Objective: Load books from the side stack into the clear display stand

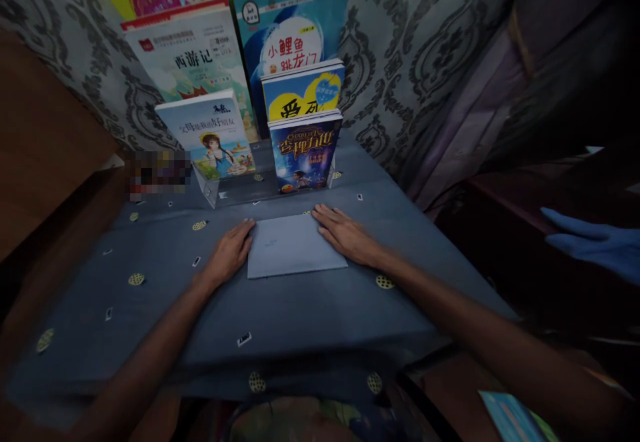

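A flat, pale blue rectangular booklet or folder (295, 249) lies on the blue tablecloth, with a small faint mark on its face. My left hand (233, 249) rests palm down at its left edge, fingers stretched forward and touching or nearly touching it. At the opposite side my right hand (345, 232) lies flat, its fingers over the upper right edge. Neither hand is wrapped round anything. Just beyond stands a dark blue storybook (305, 155) on a clear display rack (213, 192).
More upright books fill the rack, among them a light one with a girl on it (215, 139) and a teal one (295, 29). Patterned curtain (410, 42) hangs behind. A blue glove (595, 235) shows at the right, and a colourful book or card (515, 415) lies low right.
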The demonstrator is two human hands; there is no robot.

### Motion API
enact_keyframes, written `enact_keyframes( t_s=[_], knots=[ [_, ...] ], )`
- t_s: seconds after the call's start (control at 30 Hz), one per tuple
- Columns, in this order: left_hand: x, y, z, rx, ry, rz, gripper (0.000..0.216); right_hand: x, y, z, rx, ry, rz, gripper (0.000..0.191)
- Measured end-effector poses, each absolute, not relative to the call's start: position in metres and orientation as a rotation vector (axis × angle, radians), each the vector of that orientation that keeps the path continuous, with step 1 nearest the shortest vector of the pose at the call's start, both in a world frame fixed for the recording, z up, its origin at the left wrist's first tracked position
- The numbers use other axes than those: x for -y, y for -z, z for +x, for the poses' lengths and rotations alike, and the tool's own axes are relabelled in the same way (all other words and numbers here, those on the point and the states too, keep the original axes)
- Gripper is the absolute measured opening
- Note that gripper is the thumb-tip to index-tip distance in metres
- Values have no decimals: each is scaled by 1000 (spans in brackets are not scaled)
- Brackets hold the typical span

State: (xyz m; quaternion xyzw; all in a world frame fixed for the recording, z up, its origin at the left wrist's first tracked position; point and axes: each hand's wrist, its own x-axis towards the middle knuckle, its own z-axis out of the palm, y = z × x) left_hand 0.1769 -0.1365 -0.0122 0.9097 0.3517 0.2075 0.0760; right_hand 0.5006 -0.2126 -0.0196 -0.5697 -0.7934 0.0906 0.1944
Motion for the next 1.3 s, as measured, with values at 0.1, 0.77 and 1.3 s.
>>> enact_keyframes(
  t_s=[0.1,0.77,1.3],
  knots=[
    [140,9,171,-981,-622,2738,43,213,19,499,2225,-223,-1608,55],
    [223,-12,137,-613,-600,2795,46,211,24,498,2225,-155,-1609,53],
    [228,-22,278,-154,-221,2910,43,214,20,496,2194,-174,-1626,52]
  ],
)
